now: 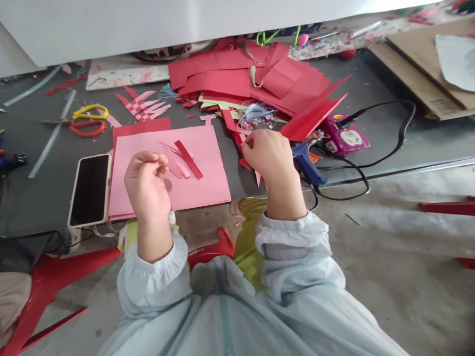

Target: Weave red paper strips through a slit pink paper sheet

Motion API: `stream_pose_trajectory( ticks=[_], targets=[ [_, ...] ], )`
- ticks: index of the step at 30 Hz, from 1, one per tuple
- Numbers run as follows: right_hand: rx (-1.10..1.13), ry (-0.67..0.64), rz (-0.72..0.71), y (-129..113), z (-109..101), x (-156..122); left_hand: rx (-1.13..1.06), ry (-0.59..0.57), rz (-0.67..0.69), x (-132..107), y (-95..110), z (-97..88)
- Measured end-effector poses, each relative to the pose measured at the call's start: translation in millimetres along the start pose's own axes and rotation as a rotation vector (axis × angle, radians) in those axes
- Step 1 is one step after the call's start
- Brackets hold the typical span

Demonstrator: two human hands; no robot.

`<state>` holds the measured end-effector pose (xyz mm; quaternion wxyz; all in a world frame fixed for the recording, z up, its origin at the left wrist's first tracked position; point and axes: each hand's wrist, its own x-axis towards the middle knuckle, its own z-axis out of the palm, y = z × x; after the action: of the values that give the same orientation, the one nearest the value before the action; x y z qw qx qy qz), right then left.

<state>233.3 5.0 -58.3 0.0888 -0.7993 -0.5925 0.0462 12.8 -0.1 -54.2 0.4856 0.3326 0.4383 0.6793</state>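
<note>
My left hand (147, 184) hovers over the left part of a pink paper sheet (208, 190), its fingers curled together; I cannot make out anything in them. Beside it on the sheet lie thin pink paper strips (178, 168) and a red paper strip (188, 159). To the right, my right hand (270, 154) has its fingers bent into a pinch, and whatever they hold is too small or hidden. Just beyond it sits a clear bag of small gems (260, 118) with a light blue tassel on it. Red paper scraps (239, 141) lie near those fingertips.
A phone (90, 190) lies at the table's front left, with scissors (89, 121) behind it. A woven paper piece (143, 105) and stacked red paper (241, 69) are at the back. Right of my hand are a blue glue gun (308, 163), a purple box (343, 136) and black cables.
</note>
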Motion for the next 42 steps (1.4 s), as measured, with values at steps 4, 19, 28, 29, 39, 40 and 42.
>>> stream_pose_trajectory(
  ticks=[4,19,28,29,39,40,42],
  targets=[
    [0.164,0.057,-0.055,-5,-2,-2,-0.007,-0.025,0.012,-1,-2,-0.2],
    [0.856,-0.177,-0.351,-22,-11,-9,0.232,-0.189,-0.055,-3,-7,-2.0],
    [0.949,-0.512,-0.502,-28,-10,-12,0.232,-0.176,0.031,-3,-11,-2.4],
    [0.936,-0.533,-0.515,-28,-11,-12,0.220,-0.163,0.059,-3,-10,-1.5],
    [0.708,-0.571,-0.526,-28,-9,-8,0.164,-0.021,0.113,1,-5,-2.7],
    [0.711,-0.516,-0.497,-27,-8,-7,0.170,-0.018,0.109,2,-5,-2.9],
    [0.693,-0.368,-0.409,-21,-8,-5,0.183,-0.012,0.098,1,-5,-2.9]
  ],
)
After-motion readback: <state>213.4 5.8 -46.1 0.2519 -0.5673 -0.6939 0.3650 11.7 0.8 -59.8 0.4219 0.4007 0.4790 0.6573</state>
